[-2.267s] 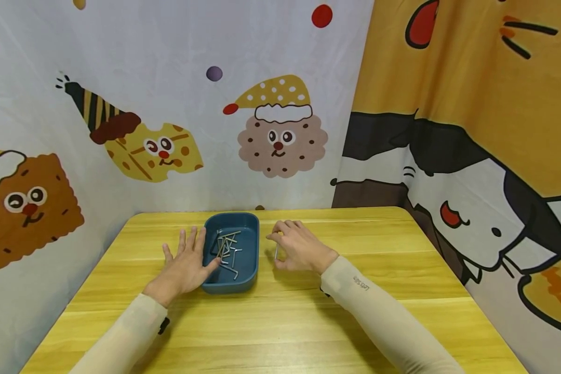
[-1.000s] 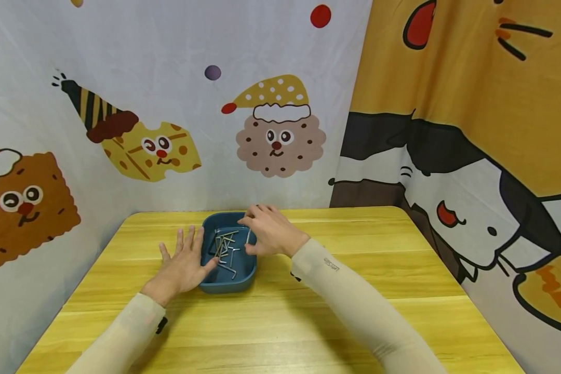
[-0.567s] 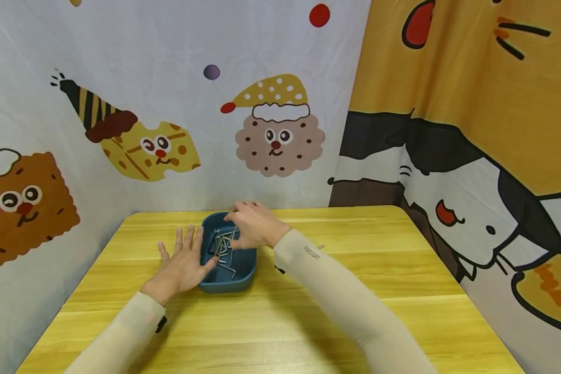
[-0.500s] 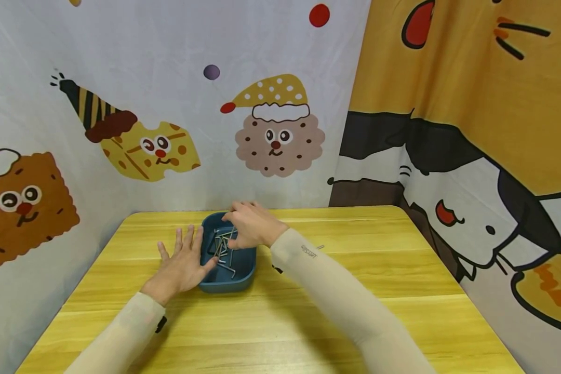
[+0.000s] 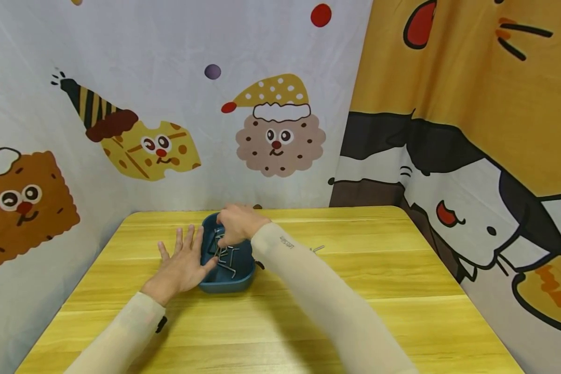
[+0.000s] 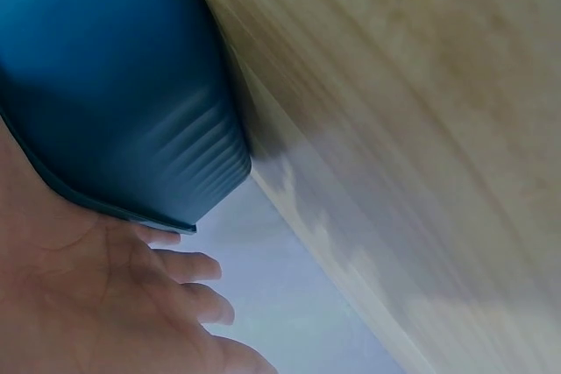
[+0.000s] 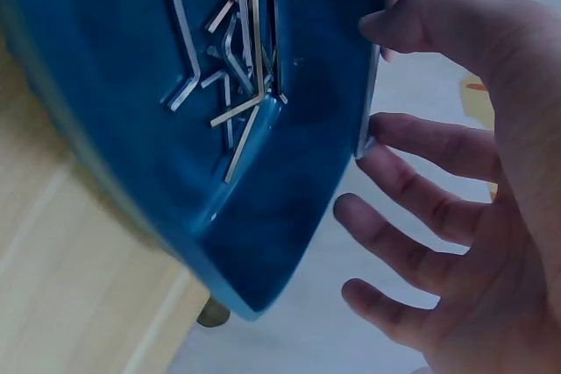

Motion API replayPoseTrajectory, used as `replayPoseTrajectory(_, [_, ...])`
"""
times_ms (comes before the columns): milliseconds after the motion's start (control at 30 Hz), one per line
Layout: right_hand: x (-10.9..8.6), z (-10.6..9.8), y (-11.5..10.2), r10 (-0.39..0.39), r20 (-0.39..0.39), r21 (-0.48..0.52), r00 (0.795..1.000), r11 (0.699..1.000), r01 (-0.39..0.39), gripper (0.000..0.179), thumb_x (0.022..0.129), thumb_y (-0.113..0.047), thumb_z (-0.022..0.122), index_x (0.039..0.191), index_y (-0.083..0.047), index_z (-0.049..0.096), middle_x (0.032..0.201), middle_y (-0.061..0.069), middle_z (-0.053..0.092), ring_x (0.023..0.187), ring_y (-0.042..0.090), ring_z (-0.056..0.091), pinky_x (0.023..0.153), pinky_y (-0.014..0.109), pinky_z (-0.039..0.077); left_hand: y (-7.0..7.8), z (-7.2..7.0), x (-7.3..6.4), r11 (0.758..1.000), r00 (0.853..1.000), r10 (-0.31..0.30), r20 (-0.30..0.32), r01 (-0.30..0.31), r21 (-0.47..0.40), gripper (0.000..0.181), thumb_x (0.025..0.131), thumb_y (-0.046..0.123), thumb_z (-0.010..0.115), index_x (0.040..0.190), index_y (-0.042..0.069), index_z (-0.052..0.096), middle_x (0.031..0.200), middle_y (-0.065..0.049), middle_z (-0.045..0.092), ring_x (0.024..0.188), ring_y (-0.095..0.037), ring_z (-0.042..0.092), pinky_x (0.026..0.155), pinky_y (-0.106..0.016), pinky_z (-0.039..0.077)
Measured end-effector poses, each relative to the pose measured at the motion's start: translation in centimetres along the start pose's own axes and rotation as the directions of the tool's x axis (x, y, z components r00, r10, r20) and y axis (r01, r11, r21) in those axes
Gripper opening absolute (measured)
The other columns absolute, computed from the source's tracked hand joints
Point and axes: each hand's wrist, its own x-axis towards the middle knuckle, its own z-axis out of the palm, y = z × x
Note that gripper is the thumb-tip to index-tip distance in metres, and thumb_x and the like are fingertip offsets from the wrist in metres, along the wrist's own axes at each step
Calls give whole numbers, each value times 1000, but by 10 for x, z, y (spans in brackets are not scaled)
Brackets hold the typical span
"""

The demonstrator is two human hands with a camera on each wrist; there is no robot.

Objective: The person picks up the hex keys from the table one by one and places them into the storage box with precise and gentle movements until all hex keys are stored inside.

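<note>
A blue plastic bin [image 5: 229, 286] stands on the table, with several L-shaped hex keys [image 7: 256, 32] lying loosely in a pile inside it. My right hand [image 5: 240, 224] is over the bin's far part. Between its thumb and fingertips it pinches one silver hex key [image 7: 369, 102], best seen in the right wrist view; its other fingers are spread. My left hand [image 5: 182, 267] rests against the bin's left side, fingers straight and spread, thumb over the rim. The left wrist view shows its palm under the bin's edge [image 6: 123, 215].
Beyond my right sleeve [image 5: 318, 291], hex key ends [image 5: 319, 248] show on the wooden table [image 5: 402, 259]; the sleeve hides part of that spot. A printed curtain [image 5: 280, 192] hangs right behind the table's far edge.
My right hand has moved left from the table beside the bin to over it, still pinching a hex key. Hex keys on the table have come into sight past the sleeve. My left hand stays put.
</note>
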Motion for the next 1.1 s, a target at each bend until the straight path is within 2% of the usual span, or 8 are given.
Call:
replayPoseTrajectory(167, [7, -2, -7, 43, 52, 16, 998, 999, -44, 59, 102, -54, 89, 150, -21, 79, 148, -2, 78, 129, 18, 77, 108, 40, 67, 1, 0, 0, 1000, 1000, 8, -9, -8, 6, 106, 117, 63, 57, 188, 6, 4, 195, -28, -6, 179, -60, -13, 128, -97, -16])
replayPoseTrajectory(267, [11, -3, -11, 55, 78, 32, 995, 998, -58, 59, 103, -53, 89, 151, -21, 78, 149, -3, 78, 129, 18, 78, 107, 39, 67, 2, 0, 0, 1000, 1000, 10, -9, -10, 4, 105, 118, 63, 57, 188, 7, 3, 195, -28, -8, 179, -60, -14, 128, -97, -16])
replayPoseTrajectory(433, [12, -3, -15, 60, 94, 6, 994, 998, -61, 59, 104, -51, 88, 155, -23, 76, 153, -5, 77, 135, 17, 76, 116, 42, 64, 3, -1, 1, 1000, 1000, 10, -5, -10, 2, 105, 118, 63, 57, 189, 8, 2, 195, -27, -8, 179, -60, -15, 128, -96, -17])
replayPoseTrajectory(733, [3, -4, -19, 26, 58, -19, 998, 1000, -25, 62, 108, -54, 83, 162, -27, 70, 162, -2, 68, 148, 22, 68, 132, 56, 52, 3, -2, 1, 1000, 1000, 5, -5, -5, 6, 105, 117, 61, 59, 188, 7, 2, 195, -28, -8, 179, -61, -13, 128, -96, -17])
replayPoseTrajectory(933, [-15, -8, -22, -33, -26, -40, 999, 999, 32, 61, 109, -54, 80, 163, -27, 70, 163, 0, 66, 149, 25, 67, 132, 58, 53, 2, -2, 0, 1000, 1000, 5, 2, -5, 2, 107, 117, 60, 60, 188, 8, 1, 195, -28, -8, 179, -61, -15, 127, -97, -18])
replayPoseTrajectory(1100, [-32, -7, -19, -50, -86, -53, 995, 998, 46, 62, 111, -56, 77, 164, -27, 69, 165, 2, 64, 154, 27, 64, 133, 57, 52, 1, 0, 0, 1000, 1000, 2, -6, -2, 12, 106, 117, 61, 60, 188, 5, 4, 195, -30, -5, 179, -62, -12, 127, -98, -16])
